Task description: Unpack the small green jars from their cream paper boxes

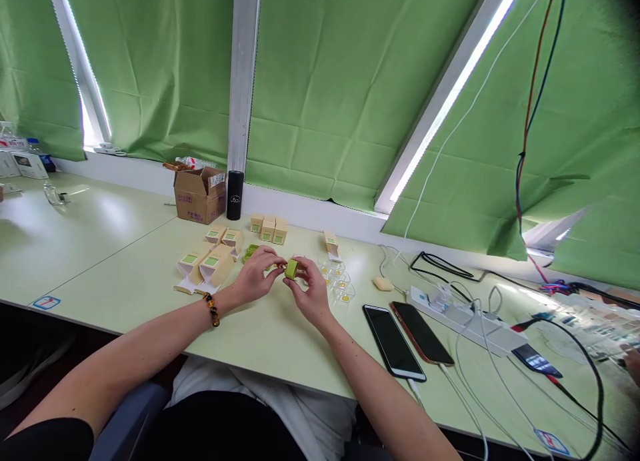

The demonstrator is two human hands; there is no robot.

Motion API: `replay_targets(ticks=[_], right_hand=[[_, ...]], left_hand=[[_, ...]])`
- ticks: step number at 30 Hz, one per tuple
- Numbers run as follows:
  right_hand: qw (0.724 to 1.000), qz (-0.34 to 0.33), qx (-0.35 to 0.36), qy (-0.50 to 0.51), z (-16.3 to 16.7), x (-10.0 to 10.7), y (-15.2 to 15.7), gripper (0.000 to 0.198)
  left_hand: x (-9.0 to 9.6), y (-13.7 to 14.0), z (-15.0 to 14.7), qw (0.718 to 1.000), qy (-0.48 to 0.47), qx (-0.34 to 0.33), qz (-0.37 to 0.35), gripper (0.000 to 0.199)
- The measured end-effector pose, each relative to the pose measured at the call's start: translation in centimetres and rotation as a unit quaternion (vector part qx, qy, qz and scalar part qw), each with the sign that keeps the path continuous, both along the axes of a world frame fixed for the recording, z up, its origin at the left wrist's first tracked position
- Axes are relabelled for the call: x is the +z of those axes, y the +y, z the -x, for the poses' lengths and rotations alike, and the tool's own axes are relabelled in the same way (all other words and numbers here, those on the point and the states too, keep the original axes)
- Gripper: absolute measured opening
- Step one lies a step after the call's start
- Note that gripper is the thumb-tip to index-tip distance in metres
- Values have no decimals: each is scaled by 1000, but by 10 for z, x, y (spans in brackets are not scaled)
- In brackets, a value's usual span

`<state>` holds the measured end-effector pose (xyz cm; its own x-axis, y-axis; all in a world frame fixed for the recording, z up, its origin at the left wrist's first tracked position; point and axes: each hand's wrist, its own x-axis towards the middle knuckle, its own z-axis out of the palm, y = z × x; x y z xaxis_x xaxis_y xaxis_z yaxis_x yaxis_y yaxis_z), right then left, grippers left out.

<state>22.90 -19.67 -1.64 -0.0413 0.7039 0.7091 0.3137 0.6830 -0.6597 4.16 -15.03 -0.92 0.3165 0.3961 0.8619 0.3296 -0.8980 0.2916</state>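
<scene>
A small green box [291,269] is held up over the table between the fingers and thumb of my right hand [313,296]. My left hand [256,276] is closed in a pinch right beside it; what those fingertips hold is too small to make out. Behind my left hand lie a few green pieces [250,251], partly hidden by it. Opened cream cartons [216,264] with green labels stand left of it. Several clear plastic pieces with yellow centres [343,289] are grouped to the right of my right hand.
Closed cream cartons [268,229] and one opened carton [331,245] stand farther back. A cardboard box [200,198] and black bottle [235,196] are near the wall. Two phones [394,342] [421,332], a power strip [463,322] and tangled cables lie at right.
</scene>
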Motion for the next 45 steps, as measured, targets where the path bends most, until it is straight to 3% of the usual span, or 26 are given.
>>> replay_targets(ticks=[7,13,20,27,31,36,45], right_hand=[[999,20,12,28,0,-3,2,44],[998,22,41,35,0,-4,1,43],[999,-15,34,-3,0,-1,-2,41],[998,-52,1,-42,2,4,-5,38],[999,-36,-16,-33,2,2,-5,43],[999,-19,-22,-13,3,0,-4,42],[999,-26,-18,4,7,5,-8,41]], left_hand=[[1,-5,-2,998,-5,-4,62,15],[3,-9,-4,997,-21,2,68,13],[3,-12,-5,990,-42,-10,134,14],[1,-8,-10,965,-104,-94,223,15],[3,-6,-13,940,-121,-143,285,14],[4,-3,-12,918,-134,-164,334,15],[1,0,-12,889,-179,-181,382,34]])
